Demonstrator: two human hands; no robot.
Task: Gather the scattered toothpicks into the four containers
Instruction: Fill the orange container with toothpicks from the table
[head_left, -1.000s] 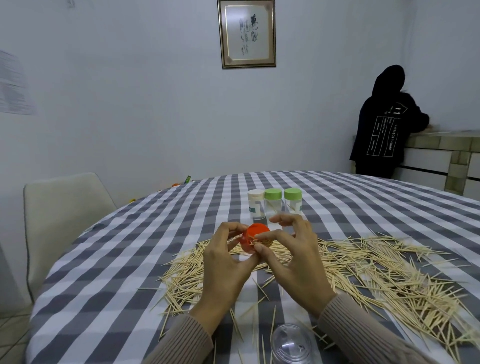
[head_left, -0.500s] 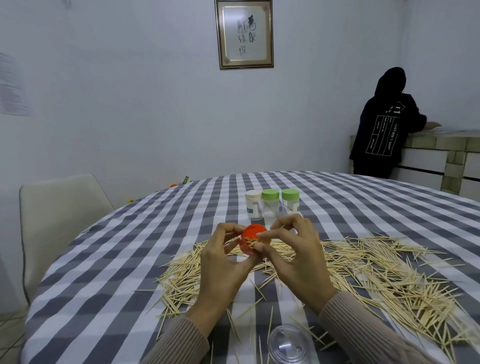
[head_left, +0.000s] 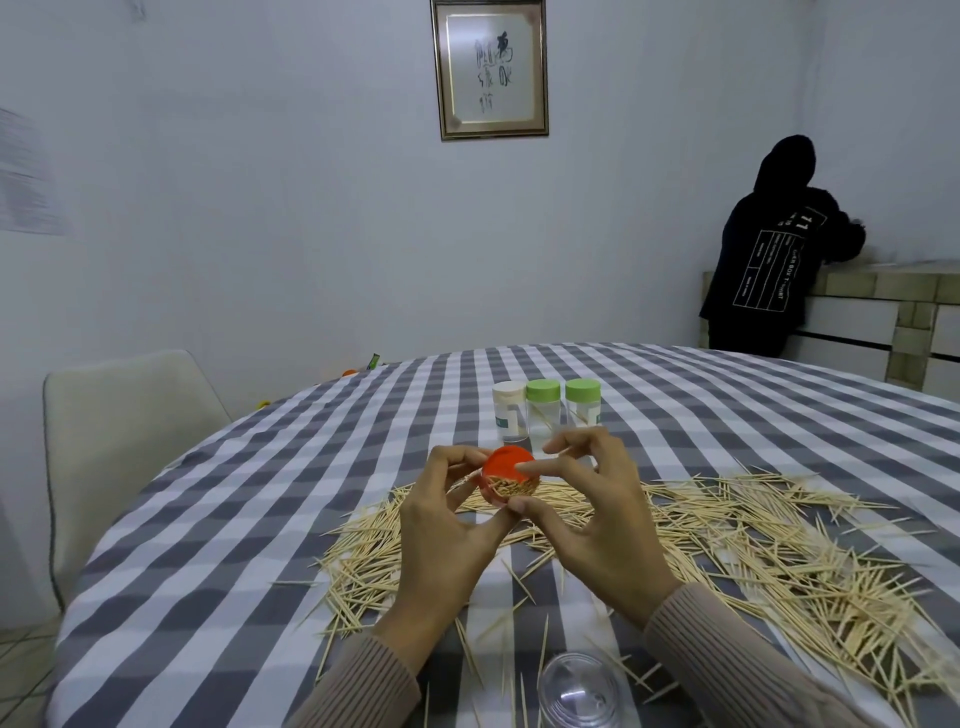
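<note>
Two hands: both grip one orange-lidded container (head_left: 508, 480), raised above the checked table (head_left: 218, 519).
Left hand (head_left: 447, 525): fingers curled round the container's left side, thumb beneath.
Right hand (head_left: 597, 525): forefinger and thumb pinch its lid edge.
Container: tilted, packed with toothpicks.
Scattered toothpicks (head_left: 753, 561): spread on the table under and right of the container.
Three capped containers (head_left: 543, 410): upright just behind it, one white-lidded, two green-lidded.
Writing: labels too small to read.

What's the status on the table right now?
Both hands, left and right, grip orange toothpick container, partly filled. Wooden toothpicks scattered. Nothing blocking.
</note>
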